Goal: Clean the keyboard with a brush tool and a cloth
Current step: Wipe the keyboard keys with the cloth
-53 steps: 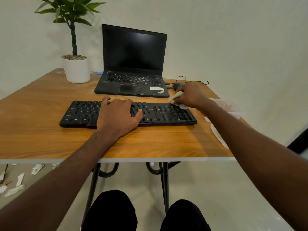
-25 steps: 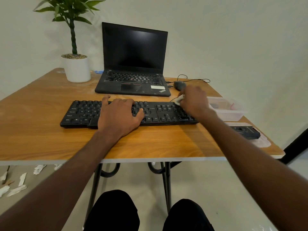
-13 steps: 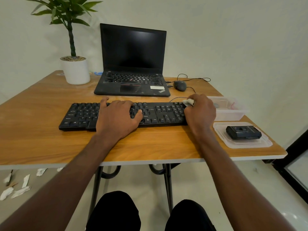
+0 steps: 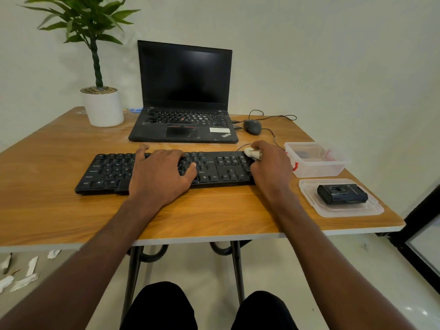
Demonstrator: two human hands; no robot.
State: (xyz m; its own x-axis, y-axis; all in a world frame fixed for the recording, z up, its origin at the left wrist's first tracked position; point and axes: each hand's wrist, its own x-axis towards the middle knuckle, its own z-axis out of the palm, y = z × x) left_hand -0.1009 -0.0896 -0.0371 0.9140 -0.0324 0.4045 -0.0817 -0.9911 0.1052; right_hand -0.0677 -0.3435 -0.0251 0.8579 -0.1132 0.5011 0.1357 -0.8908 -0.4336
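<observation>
keyboard [image 4: 164, 171] | left hand [image 4: 162, 175] flat on keys, fingers relaxed | right hand [image 4: 270, 166] grips brush tool [image 4: 252, 153]

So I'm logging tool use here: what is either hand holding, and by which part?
The right hand grips a whitish brush tool over the keyboard; the held part is hidden. The left hand rests flat, holding nothing.

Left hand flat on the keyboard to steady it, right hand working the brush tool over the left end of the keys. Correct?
Not quite. The head view shows the right hand holding the brush tool at the right end of the keyboard, over the number pad near the clear container, not the left end. The left hand does rest flat on the keys.
</observation>
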